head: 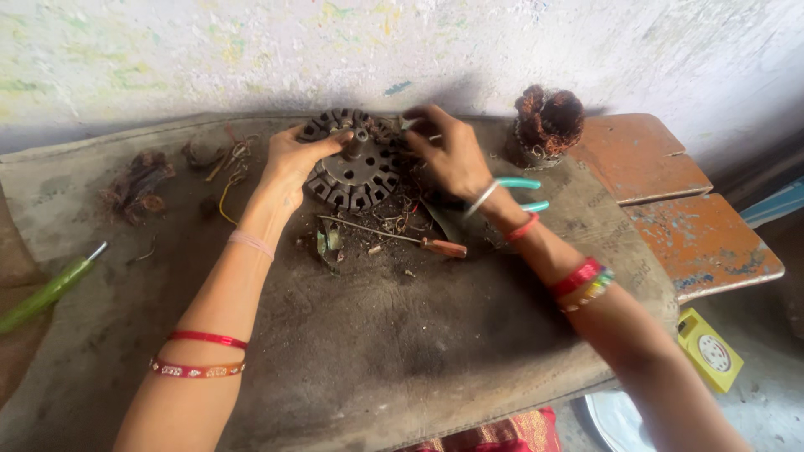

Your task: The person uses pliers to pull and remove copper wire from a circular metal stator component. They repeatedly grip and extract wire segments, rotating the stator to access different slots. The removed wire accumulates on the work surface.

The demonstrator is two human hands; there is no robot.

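Note:
A round dark metal motor stator (356, 167) with slotted teeth lies on a dirty grey cloth (352, 335) spread over a low table. My left hand (295, 159) grips its left rim, thumb toward the centre shaft. My right hand (448, 151) rests on its right rim, fingers curled over the slots where the windings sit. Whether the fingers pinch a wire is too blurred to tell. Bangles and thread bands circle both wrists and forearms.
A screwdriver with a brown handle (419, 243) lies just in front of the stator. Teal-handled pliers (523, 194) sit under my right wrist. A bundle of copper windings (548, 121) stands at the back right, scrap wire (138, 184) at the left, a green-handled tool (46, 293) at the far left, a yellow box (710, 350) at the lower right.

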